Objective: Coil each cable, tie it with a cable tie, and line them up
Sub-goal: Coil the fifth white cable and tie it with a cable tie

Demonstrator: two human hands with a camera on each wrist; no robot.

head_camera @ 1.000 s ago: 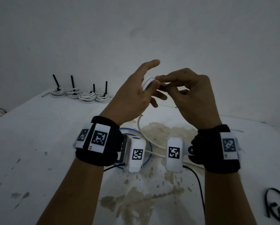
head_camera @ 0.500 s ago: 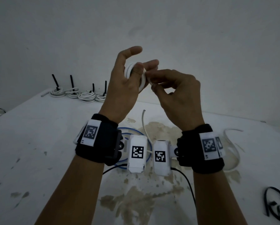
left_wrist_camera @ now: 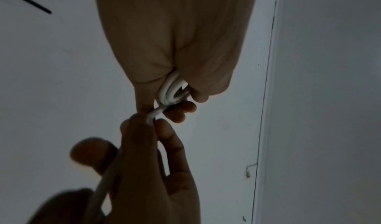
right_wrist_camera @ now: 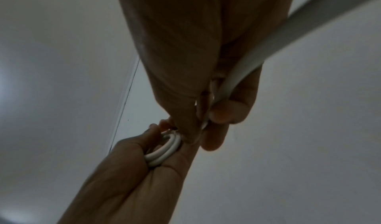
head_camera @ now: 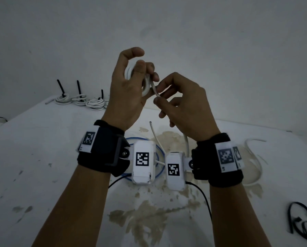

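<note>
A white cable is partly wound into a small coil that my left hand grips in the air above the table, index finger raised. My right hand pinches the loose run of the same cable just beside the coil; the rest trails down past the right wrist to the table. The coil's loops lie across the left palm in the right wrist view. The coils tied earlier, white with upright black ties, sit in a row at the table's far left.
A white table with brown stains carries a blue cable loop under my wrists, a loose white cable to the right and black cable ties at the near right edge. A bare wall stands behind.
Both hands rose a little, then the right hand slid down and rightward along the cable, away from the coil. The left hand turned, showing more of the coil.
</note>
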